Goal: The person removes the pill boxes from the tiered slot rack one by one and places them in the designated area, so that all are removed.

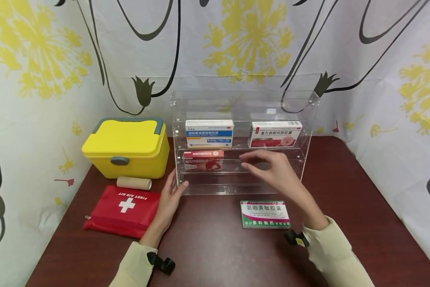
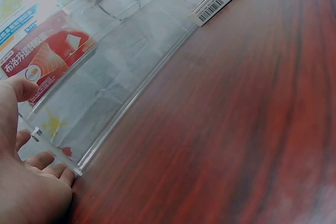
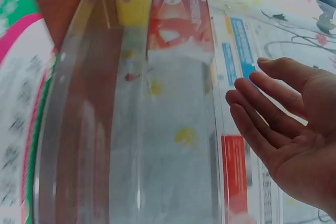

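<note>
A clear acrylic display rack (image 1: 215,189) stands on the table. My left hand (image 1: 169,197) holds its left side panel, thumb at the front and fingers round the edge, as the left wrist view shows. A red medicine box (image 1: 203,161) sits at the left end of a lower tier. Above it are a blue-and-white medicine box (image 1: 209,134) on the left and a white-and-red medicine box (image 1: 275,134) on the right. My right hand (image 1: 270,169) hovers before the rack with nothing in its fingers. Below it, a green-and-white medicine box (image 1: 265,214) lies on the table.
A yellow lidded case (image 1: 129,147) stands left of the rack. In front of it lie a cardboard tube (image 1: 134,183) and a red first aid pouch (image 1: 123,211). Patterned cloth (image 1: 215,52) hangs behind the brown table (image 1: 208,247).
</note>
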A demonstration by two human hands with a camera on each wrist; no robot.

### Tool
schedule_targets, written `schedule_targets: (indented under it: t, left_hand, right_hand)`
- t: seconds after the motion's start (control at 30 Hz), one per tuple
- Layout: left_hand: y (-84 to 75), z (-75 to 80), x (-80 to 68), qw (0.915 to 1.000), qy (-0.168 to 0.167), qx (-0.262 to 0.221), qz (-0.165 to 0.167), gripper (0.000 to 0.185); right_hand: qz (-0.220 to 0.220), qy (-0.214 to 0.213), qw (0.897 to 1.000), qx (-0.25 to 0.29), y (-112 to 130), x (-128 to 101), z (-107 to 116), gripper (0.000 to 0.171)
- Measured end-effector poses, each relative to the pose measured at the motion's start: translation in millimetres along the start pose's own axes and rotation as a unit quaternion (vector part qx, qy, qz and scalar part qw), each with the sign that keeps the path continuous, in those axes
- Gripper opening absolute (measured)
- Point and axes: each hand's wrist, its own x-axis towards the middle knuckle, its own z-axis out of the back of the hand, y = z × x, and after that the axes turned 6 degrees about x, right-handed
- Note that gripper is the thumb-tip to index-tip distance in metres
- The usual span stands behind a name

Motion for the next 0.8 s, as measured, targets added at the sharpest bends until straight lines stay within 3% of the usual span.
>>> schedule_targets:
  t: [0.27,0.8]
  left_hand:
    - [0.4,-0.3,-0.8,0.9999,-0.006,-0.004,-0.010,0.064]
    - [2.2,-0.3,-0.8,1.0000,-0.007,-0.002,0.002,0.063]
  right_hand:
    - [-0.025,0.011,1.000,0.010,3.0,32.3,-23.1,0.025]
    - [-0.046,0.020,0.999,-0.006,-4.7,41.3,-46.8,0.027]
